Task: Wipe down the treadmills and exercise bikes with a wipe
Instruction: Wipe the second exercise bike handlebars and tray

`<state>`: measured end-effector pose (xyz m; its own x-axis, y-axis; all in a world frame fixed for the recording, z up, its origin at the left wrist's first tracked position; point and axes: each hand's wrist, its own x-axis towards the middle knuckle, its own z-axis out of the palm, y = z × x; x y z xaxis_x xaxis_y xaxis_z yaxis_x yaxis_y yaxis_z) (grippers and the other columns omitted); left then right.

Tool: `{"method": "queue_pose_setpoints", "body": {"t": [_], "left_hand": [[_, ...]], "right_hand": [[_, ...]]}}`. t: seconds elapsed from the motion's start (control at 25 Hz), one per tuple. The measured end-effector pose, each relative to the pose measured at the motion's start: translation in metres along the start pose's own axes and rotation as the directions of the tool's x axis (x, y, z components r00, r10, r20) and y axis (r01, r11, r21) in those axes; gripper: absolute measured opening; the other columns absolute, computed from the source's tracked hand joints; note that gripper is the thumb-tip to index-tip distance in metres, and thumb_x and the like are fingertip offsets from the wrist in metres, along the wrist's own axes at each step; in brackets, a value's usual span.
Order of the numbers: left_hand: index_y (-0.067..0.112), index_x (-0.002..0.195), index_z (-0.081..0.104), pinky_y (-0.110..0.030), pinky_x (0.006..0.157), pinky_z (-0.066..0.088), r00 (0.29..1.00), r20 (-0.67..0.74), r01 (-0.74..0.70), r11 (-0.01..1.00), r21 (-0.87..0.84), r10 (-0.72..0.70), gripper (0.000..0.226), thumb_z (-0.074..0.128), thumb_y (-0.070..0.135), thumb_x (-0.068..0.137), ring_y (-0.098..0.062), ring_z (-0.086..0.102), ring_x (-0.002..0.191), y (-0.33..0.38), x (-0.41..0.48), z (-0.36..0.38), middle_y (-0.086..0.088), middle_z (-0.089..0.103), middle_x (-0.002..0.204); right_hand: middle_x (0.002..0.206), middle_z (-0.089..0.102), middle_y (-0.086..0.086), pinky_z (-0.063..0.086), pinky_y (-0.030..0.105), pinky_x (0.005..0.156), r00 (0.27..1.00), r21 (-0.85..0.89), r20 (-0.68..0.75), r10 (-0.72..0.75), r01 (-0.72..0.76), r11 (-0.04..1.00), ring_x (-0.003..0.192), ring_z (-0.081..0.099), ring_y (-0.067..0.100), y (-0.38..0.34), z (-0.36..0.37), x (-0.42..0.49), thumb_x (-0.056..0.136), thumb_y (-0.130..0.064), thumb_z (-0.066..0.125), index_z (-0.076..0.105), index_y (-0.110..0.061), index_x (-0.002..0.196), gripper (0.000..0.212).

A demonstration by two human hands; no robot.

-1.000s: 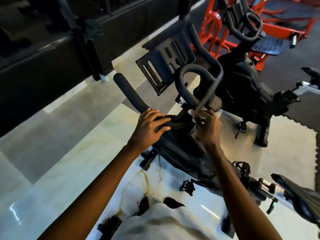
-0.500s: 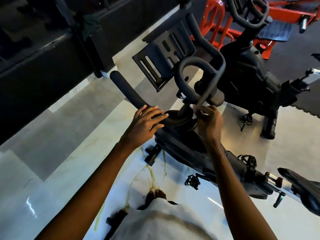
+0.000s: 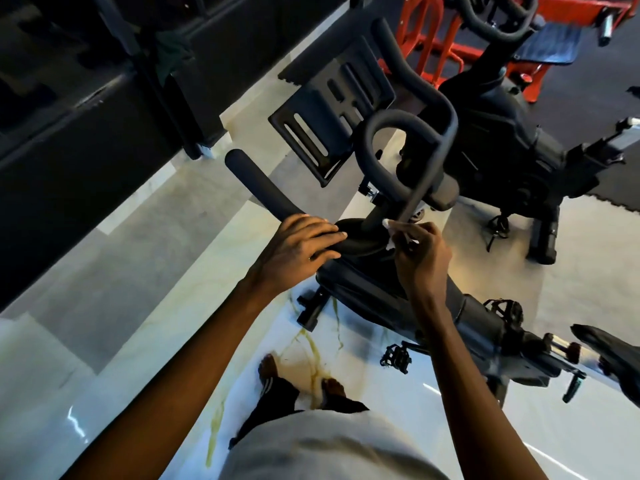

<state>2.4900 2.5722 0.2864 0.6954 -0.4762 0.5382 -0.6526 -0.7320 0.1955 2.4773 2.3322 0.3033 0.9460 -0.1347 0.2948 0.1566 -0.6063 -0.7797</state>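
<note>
Gripping the handlebar [image 3: 263, 192] with my left hand [image 3: 298, 247], fingers curled over it, I have my right hand [image 3: 420, 258] pinching the wipe [image 3: 389, 225] against the thin bar [image 3: 420, 188] just beyond it. I judge that small pinch could slip and drop the wipe to the floor [image 3: 173, 306] below. Most of the wipe hides in my fingers; the seat [image 3: 609, 351] behind my right hand is cut off

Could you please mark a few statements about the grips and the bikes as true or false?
1. The right grip pinches a white wipe at the handlebar. True.
2. The left grip hangs free. False: its fingers lie over the handlebar.
3. A second black bike stands beyond the handlebar. True.
4. The frame at the back is blue. False: it is orange-red.
</note>
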Motion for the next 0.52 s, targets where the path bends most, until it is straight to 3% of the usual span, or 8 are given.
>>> {"method": "queue_pose_setpoints", "body": {"t": [0.12,0.24,0.32,0.44,0.52], "left_hand": [[0.019,0.122,0.072,-0.035,0.103,0.037,0.994,0.035,-0.107,0.994,0.003,0.107,0.034,0.064,0.039,0.095,-0.017,0.063,0.111,-0.017,0.005,-0.008,0.001,0.071,0.117],[0.018,0.125,0.070,-0.037,0.102,0.036,0.982,0.076,-0.172,0.985,0.004,0.172,0.039,0.059,0.041,0.094,-0.019,0.064,0.109,-0.037,0.008,-0.015,-0.001,0.071,0.117],[0.016,0.126,0.069,-0.037,0.100,0.037,0.968,0.094,-0.233,0.972,-0.015,0.234,0.040,0.057,0.037,0.094,-0.020,0.065,0.108,-0.051,0.010,-0.020,-0.002,0.071,0.117],[0.011,0.125,0.069,-0.034,0.097,0.035,0.951,0.115,-0.277,0.957,-0.085,0.285,0.041,0.076,0.020,0.085,-0.025,0.068,0.105,-0.061,0.016,-0.022,-0.007,0.072,0.116],[0.008,0.121,0.071,-0.033,0.094,0.035,0.950,0.150,-0.254,0.957,-0.140,0.274,0.048,0.086,0.012,0.075,-0.028,0.070,0.101,-0.060,0.020,-0.024,-0.010,0.074,0.112]], "right_hand": [[0.099,0.061,0.001,0.057,0.026,0.073,0.999,-0.059,-0.045,0.028,-0.030,0.998,0.081,0.062,0.014,-0.012,0.013,-0.019,0.086,-0.009,0.075,0.072,-0.017,0.116,0.031],[0.097,0.058,0.000,0.049,0.009,0.070,0.992,-0.091,-0.103,0.070,-0.079,0.993,0.076,0.054,0.000,-0.027,0.024,-0.035,0.085,-0.008,0.075,0.073,-0.014,0.113,0.029],[0.098,0.061,0.002,0.046,0.005,0.072,0.981,-0.077,-0.157,0.114,-0.127,0.989,0.079,0.057,0.001,-0.033,0.030,-0.038,0.085,-0.008,0.076,0.075,-0.014,0.112,0.028],[0.099,0.063,0.005,0.049,0.010,0.077,0.927,-0.019,-0.308,0.215,-0.232,0.972,0.085,0.064,0.013,-0.041,0.044,-0.037,0.086,-0.009,0.075,0.075,-0.018,0.113,0.028],[0.100,0.064,0.004,0.045,0.005,0.076,0.888,-0.032,-0.374,0.269,-0.302,0.953,0.085,0.063,0.012,-0.053,0.058,-0.043,0.086,-0.008,0.074,0.076,-0.018,0.112,0.028]]}}
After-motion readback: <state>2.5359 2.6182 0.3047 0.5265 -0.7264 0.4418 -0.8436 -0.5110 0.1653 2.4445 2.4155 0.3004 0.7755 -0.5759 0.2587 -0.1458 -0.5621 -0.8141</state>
